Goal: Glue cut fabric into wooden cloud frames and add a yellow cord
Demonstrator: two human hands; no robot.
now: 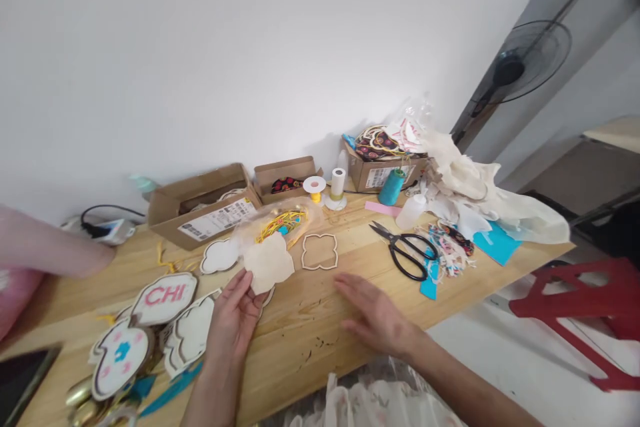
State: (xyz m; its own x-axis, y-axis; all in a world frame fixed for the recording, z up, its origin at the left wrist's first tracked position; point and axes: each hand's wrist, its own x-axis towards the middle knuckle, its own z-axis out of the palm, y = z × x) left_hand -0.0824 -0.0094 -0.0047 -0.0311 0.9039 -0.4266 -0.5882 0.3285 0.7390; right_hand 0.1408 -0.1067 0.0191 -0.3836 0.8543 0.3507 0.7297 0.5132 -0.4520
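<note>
Pink capitals "CHI" stand on a pale, dark-edged plaque [164, 299] at the left of the tabletop [295, 340]. White printed labels on the left cardboard box [169, 221] and the far right cardboard box [358, 172] are too small to read.

Single head view looked forward and down from above near edge of table [280, 353], faced wall [250, 67] beyond table, took in hands [374, 317] at close range.
</note>
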